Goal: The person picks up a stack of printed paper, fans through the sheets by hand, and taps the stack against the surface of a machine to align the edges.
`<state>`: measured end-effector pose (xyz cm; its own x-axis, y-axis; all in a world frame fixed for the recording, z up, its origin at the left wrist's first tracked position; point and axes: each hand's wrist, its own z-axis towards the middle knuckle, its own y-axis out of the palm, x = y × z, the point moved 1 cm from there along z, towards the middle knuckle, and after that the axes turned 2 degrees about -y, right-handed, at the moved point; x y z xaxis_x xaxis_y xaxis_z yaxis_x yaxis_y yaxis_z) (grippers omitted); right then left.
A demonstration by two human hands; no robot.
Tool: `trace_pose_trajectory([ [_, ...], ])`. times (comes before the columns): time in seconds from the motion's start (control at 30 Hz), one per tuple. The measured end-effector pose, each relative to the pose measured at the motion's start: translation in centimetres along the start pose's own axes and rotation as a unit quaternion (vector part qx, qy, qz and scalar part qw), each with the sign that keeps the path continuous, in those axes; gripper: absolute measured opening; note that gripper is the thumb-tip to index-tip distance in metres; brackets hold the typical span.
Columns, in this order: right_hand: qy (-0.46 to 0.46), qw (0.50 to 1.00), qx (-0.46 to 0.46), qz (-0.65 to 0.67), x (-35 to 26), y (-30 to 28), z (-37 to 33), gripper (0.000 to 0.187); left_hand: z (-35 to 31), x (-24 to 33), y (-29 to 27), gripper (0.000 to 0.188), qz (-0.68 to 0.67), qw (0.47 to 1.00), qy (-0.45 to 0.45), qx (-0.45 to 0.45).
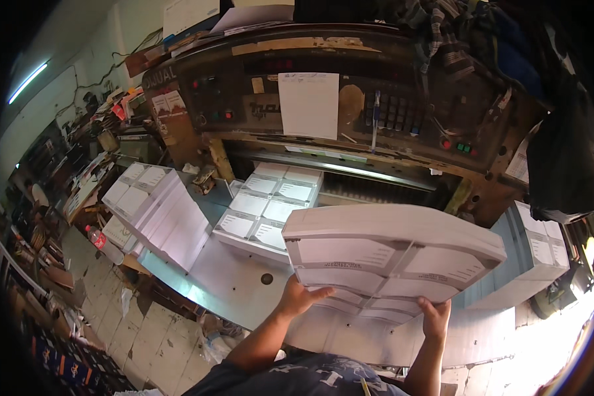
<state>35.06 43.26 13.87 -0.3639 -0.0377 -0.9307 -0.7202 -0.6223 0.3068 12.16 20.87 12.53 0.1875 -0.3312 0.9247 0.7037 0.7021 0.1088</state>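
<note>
A thick stack of printed paper sheets [376,257] is tilted up in front of me, held at its near edge between both hands. My left hand [299,298] grips its lower left corner, thumb on the printed face. My right hand [434,317] grips it towards the lower right, thumb also on top. The fingers beneath the stack are hidden. Behind it, another printed stack [268,206] lies on the metal table [241,284], its far end at the slot of a large paper-cutting machine [228,63]. Part of that stack is covered by the held one.
Tall printed stacks stand on the table's left [175,228] and right [531,264]. The machine's front carries a white paper sheet [309,105], a pen [375,125] and buttons. A dark bag [567,162] hangs at right. A bottle [99,239] stands beyond the left stack.
</note>
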Motion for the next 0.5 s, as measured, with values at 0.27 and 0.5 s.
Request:
trace_pose_trajectory([
  [0.27, 0.001, 0.997, -0.04, -0.063, 0.0, 0.8, 1.3, 0.028, -0.1, 0.7, 0.3, 0.027, -0.012, 0.999, 0.022, 0.034],
  [0.5, 0.005, 0.996, -0.085, -0.034, 0.5, -1.4, 1.3, 0.036, 0.0, -1.5, 0.0, 0.057, -0.046, 0.999, -0.019, 0.014],
])
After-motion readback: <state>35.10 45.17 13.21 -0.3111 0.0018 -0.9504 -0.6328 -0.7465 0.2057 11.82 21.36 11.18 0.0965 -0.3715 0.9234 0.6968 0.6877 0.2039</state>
